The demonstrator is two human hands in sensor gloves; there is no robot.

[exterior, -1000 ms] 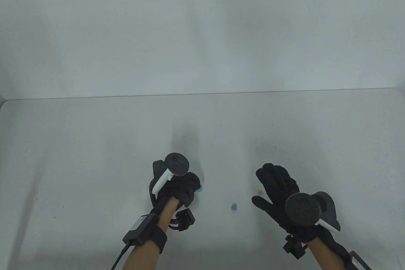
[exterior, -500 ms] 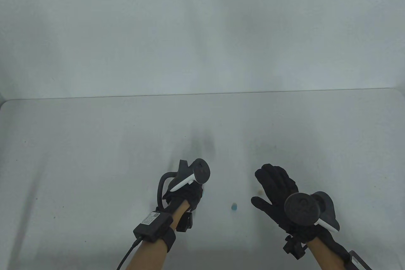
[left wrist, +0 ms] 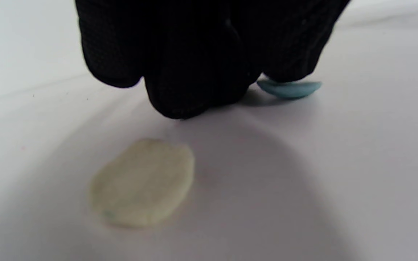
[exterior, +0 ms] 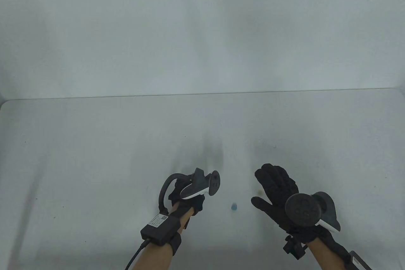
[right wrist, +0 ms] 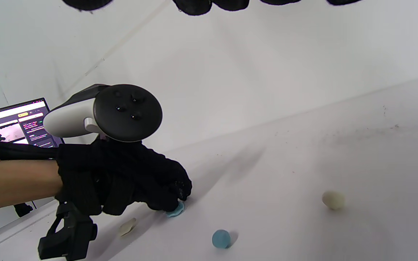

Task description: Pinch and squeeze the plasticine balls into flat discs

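blue disc (left wrist: 289, 89) flat under left hand (right wrist: 132, 181)

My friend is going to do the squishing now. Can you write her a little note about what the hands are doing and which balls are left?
Left hand: fingers press the blue disc on the table; it looks nearly flat.
Right hand: open, fingers spread, holding nothing.
Done: cream disc, lying flat near the left hand.
Left to do: blue ball between the hands, and cream ball further along, near the right hand. Both are round and untouched.
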